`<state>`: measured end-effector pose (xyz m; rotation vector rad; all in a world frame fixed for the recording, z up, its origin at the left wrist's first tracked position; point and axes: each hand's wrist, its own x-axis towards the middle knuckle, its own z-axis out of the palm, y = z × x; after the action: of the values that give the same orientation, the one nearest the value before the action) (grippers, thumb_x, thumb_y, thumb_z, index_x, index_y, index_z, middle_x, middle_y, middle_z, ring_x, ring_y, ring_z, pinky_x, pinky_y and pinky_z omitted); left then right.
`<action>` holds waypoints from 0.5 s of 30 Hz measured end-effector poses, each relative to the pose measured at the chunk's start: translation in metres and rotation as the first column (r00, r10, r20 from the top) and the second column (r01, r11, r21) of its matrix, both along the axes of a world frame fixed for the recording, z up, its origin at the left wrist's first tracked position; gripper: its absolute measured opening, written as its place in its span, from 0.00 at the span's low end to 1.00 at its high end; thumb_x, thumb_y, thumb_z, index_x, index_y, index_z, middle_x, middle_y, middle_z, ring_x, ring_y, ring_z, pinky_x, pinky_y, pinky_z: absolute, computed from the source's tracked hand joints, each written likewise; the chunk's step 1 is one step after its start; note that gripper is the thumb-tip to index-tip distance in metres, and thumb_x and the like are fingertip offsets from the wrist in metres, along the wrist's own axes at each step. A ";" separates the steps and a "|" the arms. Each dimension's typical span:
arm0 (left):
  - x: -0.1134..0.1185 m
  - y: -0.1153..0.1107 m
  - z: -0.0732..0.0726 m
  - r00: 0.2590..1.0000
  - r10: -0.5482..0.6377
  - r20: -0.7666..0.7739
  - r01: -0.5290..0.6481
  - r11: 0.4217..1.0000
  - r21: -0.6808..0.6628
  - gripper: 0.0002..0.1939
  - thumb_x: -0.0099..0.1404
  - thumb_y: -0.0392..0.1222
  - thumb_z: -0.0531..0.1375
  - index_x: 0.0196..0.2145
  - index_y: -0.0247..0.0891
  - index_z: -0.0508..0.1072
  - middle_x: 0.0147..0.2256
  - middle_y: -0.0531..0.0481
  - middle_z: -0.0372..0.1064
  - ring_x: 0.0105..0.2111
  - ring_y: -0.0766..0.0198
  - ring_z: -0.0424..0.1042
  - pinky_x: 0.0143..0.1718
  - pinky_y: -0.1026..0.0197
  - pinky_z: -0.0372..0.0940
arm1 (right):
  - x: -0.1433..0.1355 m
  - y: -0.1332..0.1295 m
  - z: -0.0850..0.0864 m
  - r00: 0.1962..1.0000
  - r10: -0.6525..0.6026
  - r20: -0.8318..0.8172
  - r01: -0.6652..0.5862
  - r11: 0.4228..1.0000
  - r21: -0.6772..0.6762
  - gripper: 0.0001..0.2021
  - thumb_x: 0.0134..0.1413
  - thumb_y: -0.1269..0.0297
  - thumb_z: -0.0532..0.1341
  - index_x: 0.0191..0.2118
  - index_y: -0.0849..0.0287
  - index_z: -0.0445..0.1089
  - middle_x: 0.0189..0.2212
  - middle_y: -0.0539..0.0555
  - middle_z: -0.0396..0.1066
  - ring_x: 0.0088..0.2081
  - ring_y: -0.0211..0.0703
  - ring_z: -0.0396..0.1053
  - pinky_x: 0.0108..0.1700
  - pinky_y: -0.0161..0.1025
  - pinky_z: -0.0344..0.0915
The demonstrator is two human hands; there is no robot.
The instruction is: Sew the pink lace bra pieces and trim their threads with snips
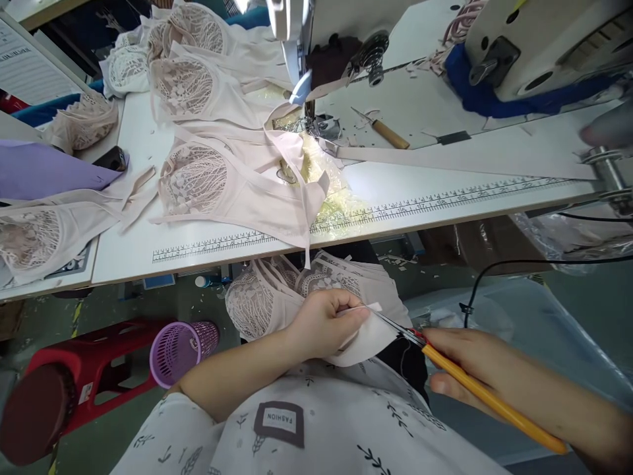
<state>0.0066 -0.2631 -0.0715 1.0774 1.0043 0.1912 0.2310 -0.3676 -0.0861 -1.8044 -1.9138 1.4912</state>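
Note:
Over my lap lies a pale pink lace bra (257, 300). My left hand (331, 323) pinches the edge of its fabric between thumb and fingers. In my right hand (475, 363) is a pair of scissors (410, 335) with red at the handle; their thin blades reach to the cloth beside my left fingertips. A long orange-yellow handle (494, 396) also runs along my right palm, pointing down and right. Another bra (237, 181) rests on the white table (420, 198), its straps hanging at the front edge.
A sewing machine (301, 59) stands above the table, with a wooden-handled awl (390, 134) to its right. More bras (188, 79) lie at the back left. A red stool (99, 369) and purple basket (178, 353) stand lower left, a plastic bin (558, 356) lower right.

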 end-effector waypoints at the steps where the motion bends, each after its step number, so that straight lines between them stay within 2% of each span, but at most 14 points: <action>1: 0.000 0.000 0.000 1.000 0.000 0.002 0.000 1.000 0.001 0.14 0.56 0.49 0.60 0.23 0.37 0.65 0.14 0.58 0.55 0.14 0.74 0.53 0.13 0.70 0.48 | 0.000 0.000 0.000 1.000 0.020 -0.008 -0.021 0.999 -0.044 0.23 0.53 0.37 0.53 0.25 0.54 0.58 0.23 0.51 0.62 0.24 0.42 0.57 0.25 0.38 0.55; 3: 0.000 0.001 0.001 1.000 -0.005 0.001 0.005 1.000 -0.008 0.14 0.55 0.49 0.60 0.23 0.37 0.65 0.14 0.59 0.55 0.13 0.74 0.52 0.13 0.70 0.48 | 0.000 0.002 0.000 0.999 0.049 -0.020 -0.051 0.992 -0.114 0.23 0.56 0.39 0.51 0.26 0.54 0.58 0.24 0.52 0.63 0.24 0.43 0.58 0.26 0.38 0.56; 5: 0.000 0.002 0.000 1.000 -0.012 0.000 0.012 1.000 -0.018 0.14 0.55 0.49 0.60 0.23 0.37 0.65 0.14 0.59 0.55 0.13 0.74 0.52 0.13 0.70 0.48 | -0.001 0.004 -0.002 1.000 0.025 0.000 -0.025 0.993 -0.112 0.22 0.56 0.40 0.50 0.25 0.54 0.57 0.23 0.52 0.63 0.24 0.43 0.59 0.25 0.38 0.55; 10: -0.003 0.004 -0.001 1.000 -0.011 0.015 0.011 1.000 0.007 0.13 0.56 0.49 0.60 0.25 0.36 0.67 0.17 0.56 0.59 0.17 0.72 0.58 0.17 0.69 0.53 | -0.008 0.008 -0.005 1.000 -0.025 0.012 0.025 1.000 -0.012 0.22 0.57 0.43 0.50 0.21 0.53 0.50 0.18 0.48 0.55 0.20 0.39 0.53 0.23 0.37 0.51; 13: -0.004 0.007 0.000 1.000 -0.015 0.021 0.015 1.000 0.019 0.13 0.55 0.49 0.61 0.25 0.35 0.67 0.20 0.55 0.61 0.19 0.71 0.59 0.19 0.68 0.55 | -0.013 0.010 -0.004 0.987 -0.158 -0.038 0.161 0.983 0.088 0.23 0.55 0.42 0.54 0.21 0.53 0.50 0.18 0.47 0.52 0.20 0.37 0.51 0.22 0.36 0.51; 15: -0.004 0.008 0.002 0.999 -0.022 0.031 0.021 0.999 0.048 0.13 0.56 0.48 0.61 0.25 0.35 0.66 0.22 0.55 0.61 0.20 0.71 0.59 0.20 0.69 0.56 | -0.018 0.012 -0.002 0.947 -0.280 -0.158 0.305 0.938 0.165 0.22 0.53 0.42 0.56 0.23 0.53 0.55 0.19 0.47 0.56 0.21 0.38 0.54 0.23 0.35 0.54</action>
<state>0.0026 -0.2549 -0.0695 1.1247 0.9641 0.2146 0.2130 -0.3556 -0.0885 -1.7647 -1.5806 1.2513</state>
